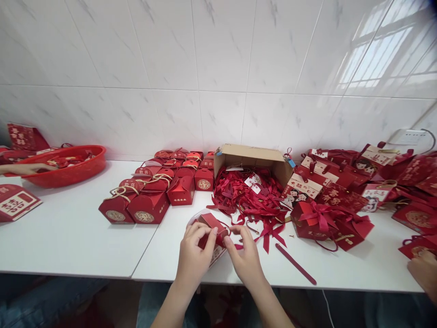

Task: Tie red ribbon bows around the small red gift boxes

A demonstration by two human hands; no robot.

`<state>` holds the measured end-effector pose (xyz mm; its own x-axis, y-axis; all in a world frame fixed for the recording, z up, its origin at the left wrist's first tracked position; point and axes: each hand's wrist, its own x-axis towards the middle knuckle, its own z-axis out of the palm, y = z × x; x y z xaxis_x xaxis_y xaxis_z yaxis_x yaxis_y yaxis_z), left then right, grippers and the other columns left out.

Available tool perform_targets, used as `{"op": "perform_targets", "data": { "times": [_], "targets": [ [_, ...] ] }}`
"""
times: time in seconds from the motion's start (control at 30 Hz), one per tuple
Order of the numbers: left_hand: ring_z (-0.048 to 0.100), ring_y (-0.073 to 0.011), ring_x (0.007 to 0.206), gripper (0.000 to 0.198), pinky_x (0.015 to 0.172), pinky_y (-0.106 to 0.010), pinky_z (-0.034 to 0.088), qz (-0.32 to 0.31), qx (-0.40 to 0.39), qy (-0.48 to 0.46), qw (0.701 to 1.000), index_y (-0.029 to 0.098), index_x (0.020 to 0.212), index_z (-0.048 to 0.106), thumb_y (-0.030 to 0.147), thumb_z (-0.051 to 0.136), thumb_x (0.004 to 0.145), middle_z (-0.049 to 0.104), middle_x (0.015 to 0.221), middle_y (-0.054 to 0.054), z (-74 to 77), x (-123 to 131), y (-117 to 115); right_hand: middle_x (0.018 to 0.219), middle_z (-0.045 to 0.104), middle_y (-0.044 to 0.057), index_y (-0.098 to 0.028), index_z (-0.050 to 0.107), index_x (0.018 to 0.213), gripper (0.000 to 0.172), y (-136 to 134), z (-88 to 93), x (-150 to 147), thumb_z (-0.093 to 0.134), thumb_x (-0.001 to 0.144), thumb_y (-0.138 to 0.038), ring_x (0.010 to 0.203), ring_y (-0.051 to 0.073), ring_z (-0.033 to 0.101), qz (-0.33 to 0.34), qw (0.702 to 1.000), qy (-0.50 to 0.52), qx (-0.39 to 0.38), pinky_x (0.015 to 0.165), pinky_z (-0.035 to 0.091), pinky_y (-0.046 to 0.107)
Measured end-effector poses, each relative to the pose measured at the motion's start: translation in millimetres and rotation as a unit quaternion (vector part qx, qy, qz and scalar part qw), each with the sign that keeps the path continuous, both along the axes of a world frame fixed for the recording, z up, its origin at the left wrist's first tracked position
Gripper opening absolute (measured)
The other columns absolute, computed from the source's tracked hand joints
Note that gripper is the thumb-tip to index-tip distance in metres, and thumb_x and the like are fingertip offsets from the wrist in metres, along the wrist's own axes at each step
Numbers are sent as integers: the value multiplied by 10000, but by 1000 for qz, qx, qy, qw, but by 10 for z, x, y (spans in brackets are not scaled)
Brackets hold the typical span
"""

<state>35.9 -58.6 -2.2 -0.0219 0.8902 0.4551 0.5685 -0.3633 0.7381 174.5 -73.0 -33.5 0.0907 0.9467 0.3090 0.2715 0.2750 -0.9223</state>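
Note:
A small red gift box (210, 220) is between my hands near the table's front edge, tilted over a pale round thing that is mostly hidden. My left hand (194, 249) is closed on the box's near end, thumb and forefinger together. With bent fingers my right hand (244, 256) pinches a thin dark red cord (225, 225) at the box's right side. The exact grip is partly hidden by the fingers. Just beyond my hands, a pile of red ribbons (246, 193) spills from a cardboard box (252, 153). A dark red strip (296, 264) lies to the right.
Red boxes (148, 205), several tied with gold cord, stand in rows at left. Decorated gift bags and bow-topped boxes (327, 223) crowd the right side. Another person's hand (37, 169) reaches into a red basin (78, 168); another hand (423, 271) is at far right.

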Motion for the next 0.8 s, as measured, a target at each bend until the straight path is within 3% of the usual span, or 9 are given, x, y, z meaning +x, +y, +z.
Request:
{"op": "perform_targets", "data": {
  "times": [0.1,0.23,0.37,0.43,0.53,0.63,0.8],
  "targets": [
    [571,-166,754,202,721,-278,468,-33,11,-20,999,199,707,628,315,528,838,596,762,-26,76,31,-32,1217,500,101,-232,542,1142,302,-7,74,4,529,853,-318,1166,226,442,24,998,-8,64,984,356,378],
    [569,-174,845,193,783,-283,461,-45,44,-11,998,212,746,649,295,511,852,595,825,-32,144,10,-64,1122,568,82,-235,637,946,143,22,197,-13,529,857,-264,1089,210,513,88,994,3,67,949,396,368],
    [494,-225,1097,255,970,-378,380,56,78,-6,995,238,1075,587,319,521,843,558,1104,-70,27,-85,2,1007,621,70,-220,642,854,99,44,320,-4,546,849,-247,969,196,575,82,992,40,85,892,432,359],
    [449,-255,1175,447,1001,-427,354,108,50,-20,993,233,1223,474,360,570,805,514,1212,-97,-86,-129,81,1005,628,74,-220,645,865,108,23,402,23,542,854,-249,960,198,582,85,990,57,94,879,441,358],
    [468,-264,1187,610,981,-433,386,112,-39,-88,989,236,1270,396,415,639,740,492,1273,-108,-234,-160,199,996,638,67,-233,651,874,114,-44,548,88,538,861,-235,951,198,589,97,986,67,113,864,445,361],
    [550,-245,1101,665,930,-397,435,97,-105,-148,979,246,1256,397,441,683,688,558,1196,-97,-305,-150,261,996,641,55,-254,652,905,133,-128,688,171,540,862,-196,957,197,587,104,981,69,147,866,437,374],
    [620,-244,961,623,816,-369,493,96,-137,-166,972,227,1181,471,452,701,647,619,1059,-87,-335,-116,253,925,640,65,-255,655,896,147,-319,855,312,529,866,-185,929,227,585,76,969,105,208,831,445,421]
  ]
}}
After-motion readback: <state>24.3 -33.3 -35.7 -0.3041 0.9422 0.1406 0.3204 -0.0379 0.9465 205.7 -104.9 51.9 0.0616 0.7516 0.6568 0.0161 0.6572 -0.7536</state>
